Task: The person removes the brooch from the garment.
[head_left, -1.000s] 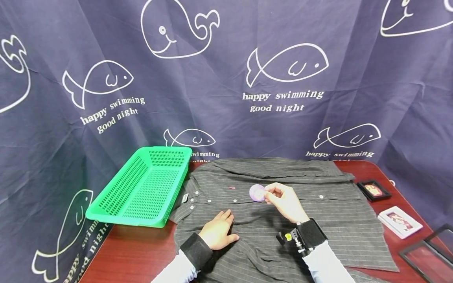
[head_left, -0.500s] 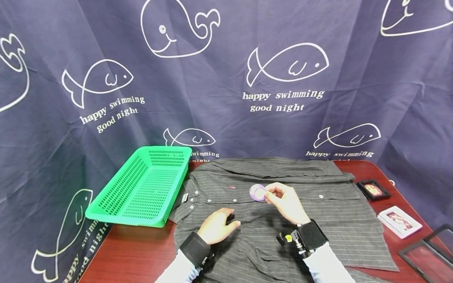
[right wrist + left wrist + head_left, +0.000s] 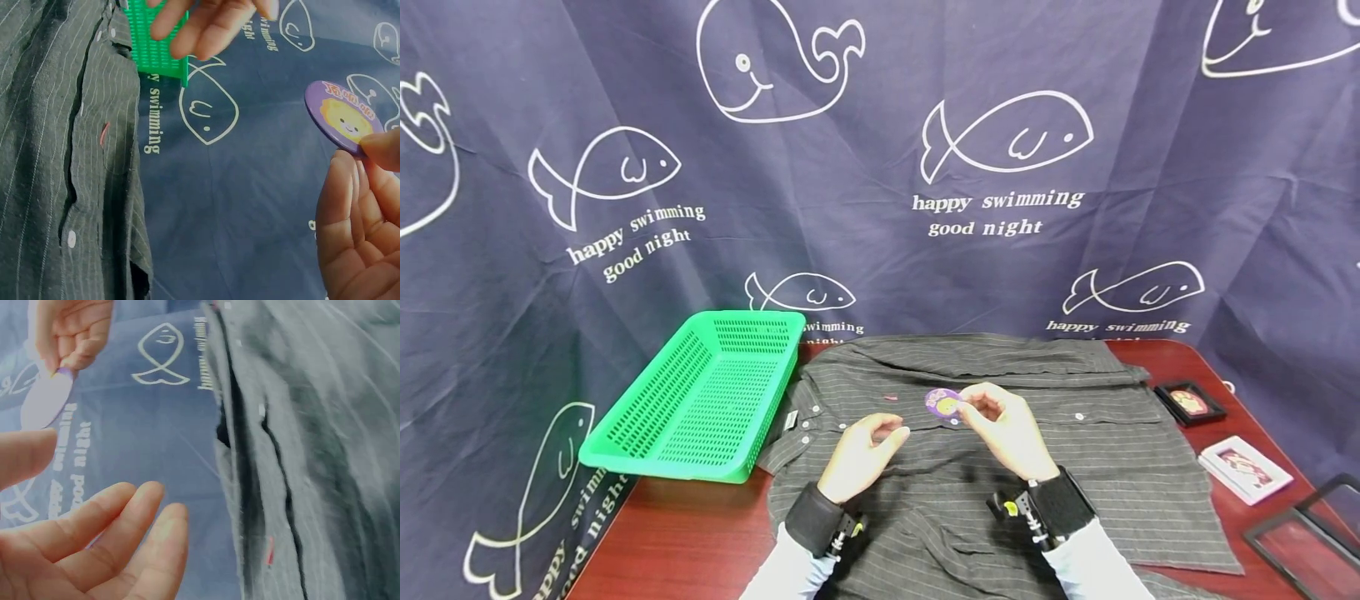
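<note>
My right hand (image 3: 1009,429) pinches a round purple badge (image 3: 938,400) by its edge, above the shirt. In the right wrist view the badge (image 3: 340,119) shows a yellow smiling cartoon face and lettering, gripped between thumb and fingers. Its plain pale side faces the left wrist camera. To the left of the badge hovers my left hand (image 3: 859,458), fingers loosely bent and apart from the thumb, holding nothing. Beneath both hands a dark grey pinstriped shirt (image 3: 1120,492) lies spread, with white buttons and a small red mark on its front.
A green plastic basket (image 3: 745,458) stands at the left, beside the shirt collar. Along the right edge of the reddish table (image 3: 700,533) lie a small black frame (image 3: 1191,403), a white frame (image 3: 1247,469) and a larger black-edged frame (image 3: 1300,533). A blue printed curtain (image 3: 880,200) hangs behind.
My left hand has lifted off the shirt and moved forward, closer to the badge. The right hand stays nearly in place, while the badge has tilted so its printed side shows.
</note>
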Tool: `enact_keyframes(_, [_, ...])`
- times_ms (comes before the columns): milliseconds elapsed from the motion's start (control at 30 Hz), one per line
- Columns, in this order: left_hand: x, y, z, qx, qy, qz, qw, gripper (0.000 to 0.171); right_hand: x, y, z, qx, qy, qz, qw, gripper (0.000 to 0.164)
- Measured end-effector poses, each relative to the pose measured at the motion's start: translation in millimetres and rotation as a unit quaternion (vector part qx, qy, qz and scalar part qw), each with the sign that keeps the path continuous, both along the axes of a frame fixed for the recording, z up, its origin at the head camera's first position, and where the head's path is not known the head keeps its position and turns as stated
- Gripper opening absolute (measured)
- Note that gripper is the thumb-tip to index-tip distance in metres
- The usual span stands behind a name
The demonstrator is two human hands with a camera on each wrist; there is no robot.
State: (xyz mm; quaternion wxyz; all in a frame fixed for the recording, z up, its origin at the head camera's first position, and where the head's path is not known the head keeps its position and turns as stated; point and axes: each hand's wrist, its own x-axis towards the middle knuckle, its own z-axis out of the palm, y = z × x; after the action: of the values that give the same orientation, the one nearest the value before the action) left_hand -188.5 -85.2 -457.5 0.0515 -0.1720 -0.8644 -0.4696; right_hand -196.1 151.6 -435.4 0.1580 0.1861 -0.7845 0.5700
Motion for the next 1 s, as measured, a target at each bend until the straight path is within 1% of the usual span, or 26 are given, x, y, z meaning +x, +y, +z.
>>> enact_keyframes(133, [-0.4, 1.6, 7.0, 0.019, -0.002, 0.004, 0.9998, 0.034, 3.3, -2.5, 3.3, 0.006, 0.029, -0.012, 0.999, 0.01])
enact_keyframes(233, [0.1, 3.1, 12.2, 0.034, 0.003, 0.003, 0.9994, 0.031, 5.7, -4.6, 5.7, 0.003, 0.056, -0.013, 0.998, 0.012])
enact_keyframes(333, [0.1, 4.7, 16.1, 0.05, 0.006, 0.002, 0.9987, 0.027, 7.7, -7.1, 7.7, -0.002, 0.08, -0.001, 0.997, 0.016])
enact_keyframes(433, [-0.5, 5.9, 17.5, 0.071, -0.003, -0.002, 0.9974, 0.023, 8.4, -9.4, 8.7, 0.005, 0.113, 0.007, 0.994, 0.022])
enact_keyframes(533, [-1.1, 7.3, 18.1, 0.095, -0.024, -0.006, 0.9952, 0.022, 7.7, -11.0, 8.2, 0.019, 0.157, 0.007, 0.987, 0.026])
enact_keyframes(633, [0.1, 9.2, 21.1, 0.113, -0.046, -0.007, 0.9925, 0.023, 7.3, -11.9, 9.0, 0.035, 0.197, 0.005, 0.98, 0.027])
enact_keyframes(667, [1.4, 9.9, 24.0, 0.119, -0.053, -0.009, 0.9914, 0.024, 7.4, -12.0, 9.3, 0.042, 0.207, 0.002, 0.977, 0.026])
enact_keyframes(800, [11.2, 11.9, 43.3, 0.132, -0.071, -0.022, 0.9885, 0.026, 7.7, -11.1, 9.9, 0.071, 0.242, 0.007, 0.968, 0.023])
enact_keyframes(900, [18.0, 13.0, 54.7, 0.148, -0.075, -0.032, 0.9857, 0.028, 7.4, -10.0, 8.9, 0.099, 0.267, 0.015, 0.958, 0.024])
enact_keyframes(1000, [11.5, 13.6, 42.7, 0.164, -0.083, -0.032, 0.9824, 0.031, 8.1, -9.9, 8.4, 0.126, 0.286, 0.022, 0.95, 0.022])
